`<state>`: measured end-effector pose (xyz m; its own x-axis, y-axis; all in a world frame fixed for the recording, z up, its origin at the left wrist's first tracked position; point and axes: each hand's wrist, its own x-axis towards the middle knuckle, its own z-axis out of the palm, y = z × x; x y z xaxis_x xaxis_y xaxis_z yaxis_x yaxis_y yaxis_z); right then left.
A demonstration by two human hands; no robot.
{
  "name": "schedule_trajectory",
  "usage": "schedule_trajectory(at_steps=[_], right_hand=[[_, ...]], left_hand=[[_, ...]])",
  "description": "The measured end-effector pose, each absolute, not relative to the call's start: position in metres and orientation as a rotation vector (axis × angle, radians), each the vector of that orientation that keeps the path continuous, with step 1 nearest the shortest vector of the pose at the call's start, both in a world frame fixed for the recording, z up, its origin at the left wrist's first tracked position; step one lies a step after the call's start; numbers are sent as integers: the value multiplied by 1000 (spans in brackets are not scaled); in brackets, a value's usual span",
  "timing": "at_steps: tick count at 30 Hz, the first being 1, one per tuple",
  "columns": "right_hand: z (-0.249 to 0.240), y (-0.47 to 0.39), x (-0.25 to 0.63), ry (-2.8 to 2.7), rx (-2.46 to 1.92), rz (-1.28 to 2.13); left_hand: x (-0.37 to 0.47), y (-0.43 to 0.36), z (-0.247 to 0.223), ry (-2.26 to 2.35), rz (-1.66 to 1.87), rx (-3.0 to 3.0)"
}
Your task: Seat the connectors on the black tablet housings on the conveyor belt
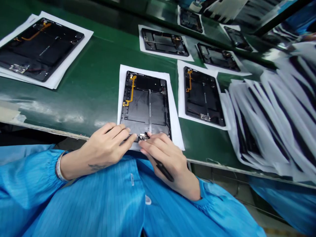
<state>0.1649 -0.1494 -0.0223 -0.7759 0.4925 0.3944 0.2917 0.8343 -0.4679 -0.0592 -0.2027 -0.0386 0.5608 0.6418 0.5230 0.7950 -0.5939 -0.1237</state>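
Blue sleeves (103, 197) nearest; left hand (106, 148) presses the tablet (145, 105) edge, fingers flat; right hand (165, 158) grips a black tool (163, 171) at its connector (143, 136).

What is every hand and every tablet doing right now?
left hand: flat, fingertips pressing the near tablet's bottom edge
right hand: gripping a black tool
black tool: tip at the small connector
near tablet: back open, lying on white paper
tablet beside it: back open, untouched

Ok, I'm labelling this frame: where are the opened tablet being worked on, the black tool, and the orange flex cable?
opened tablet (145, 105): head view, on its dark middle plate.
black tool (161, 169): head view, on its shaft in the right hand.
orange flex cable (132, 90): head view, on its long vertical run.
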Motion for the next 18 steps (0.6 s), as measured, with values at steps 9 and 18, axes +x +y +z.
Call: schedule_trajectory(at_steps=[9, 18], right_hand=[[-22, -133, 167, -2533, -510, 508], [-22, -139, 147, -2681, -522, 212]], left_hand=[[-69, -206, -37, -1155, -612, -2479], [-98, -191, -22, -1829, -926, -2520]])
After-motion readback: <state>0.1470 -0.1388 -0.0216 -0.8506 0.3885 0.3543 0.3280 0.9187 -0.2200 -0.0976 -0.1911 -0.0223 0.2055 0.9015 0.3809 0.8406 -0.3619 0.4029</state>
